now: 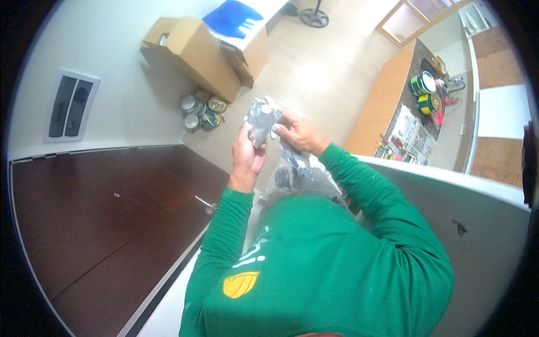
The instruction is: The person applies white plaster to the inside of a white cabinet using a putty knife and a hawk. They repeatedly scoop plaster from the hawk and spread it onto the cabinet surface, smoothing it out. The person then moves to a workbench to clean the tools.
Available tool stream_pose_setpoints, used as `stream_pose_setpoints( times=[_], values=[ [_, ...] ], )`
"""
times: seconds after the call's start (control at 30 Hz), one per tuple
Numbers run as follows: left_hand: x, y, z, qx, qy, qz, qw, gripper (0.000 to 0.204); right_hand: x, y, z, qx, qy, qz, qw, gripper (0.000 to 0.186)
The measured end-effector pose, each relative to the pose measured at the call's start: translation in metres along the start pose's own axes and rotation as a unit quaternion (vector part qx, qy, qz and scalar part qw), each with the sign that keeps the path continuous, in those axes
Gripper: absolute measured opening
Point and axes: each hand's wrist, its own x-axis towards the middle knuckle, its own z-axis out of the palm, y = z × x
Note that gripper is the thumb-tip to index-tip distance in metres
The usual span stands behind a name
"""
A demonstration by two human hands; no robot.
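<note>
My left hand (pixel 249 153) grips a flat, grey, roughly rectangular piece (pixel 263 119) from its left and lower edges. The piece is tilted and has pale smears on it; its exact kind is not clear. On its other side is my right hand (pixel 300 135), fingers bent and closed at the right edge, with pale grey stuff on the fingertips. Whatever those fingers pinch is hidden. Just below my right hand hangs a grey, shiny, smeared piece (pixel 297 161), in front of a crumpled, see-through plastic-like sheet (pixel 283 180) at my waist.
A dark brown door (pixel 112 208) with a metal handle (pixel 209 205) lies to my left. Ahead are cardboard boxes (pixel 196 56), a blue glove (pixel 233 18) and several paint cans (pixel 203 112). On the right, a counter (pixel 401 92) bears cans (pixel 428 104) and tools (pixel 396 145).
</note>
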Motion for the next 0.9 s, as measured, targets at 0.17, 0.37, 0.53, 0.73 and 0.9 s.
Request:
stream_pose_setpoints(
  times=[0.17,0.37,0.53,0.73,0.9],
  values=[
    [0.052,0.005,0.012,0.003,0.068,0.058,0.996,0.027,0.038,0.023,-0.033,-0.065,-0.042,0.106,0.991,0.065],
    [0.152,0.022,0.034,0.038,0.101,0.101,0.989,0.027,0.097,0.055,-0.080,0.209,0.184,0.069,0.958,0.070],
    [0.235,-0.007,0.099,0.083,0.105,0.029,0.991,0.028,0.160,0.074,-0.135,0.229,0.265,-0.051,0.935,0.075],
    [0.382,0.004,0.164,0.091,0.006,0.044,0.995,0.027,0.197,0.125,-0.227,0.096,0.371,-0.041,0.923,0.070],
    [0.456,0.113,0.215,0.266,-0.135,0.164,0.940,0.034,0.203,0.154,-0.388,-0.049,0.403,-0.171,0.898,0.052]
  ],
)
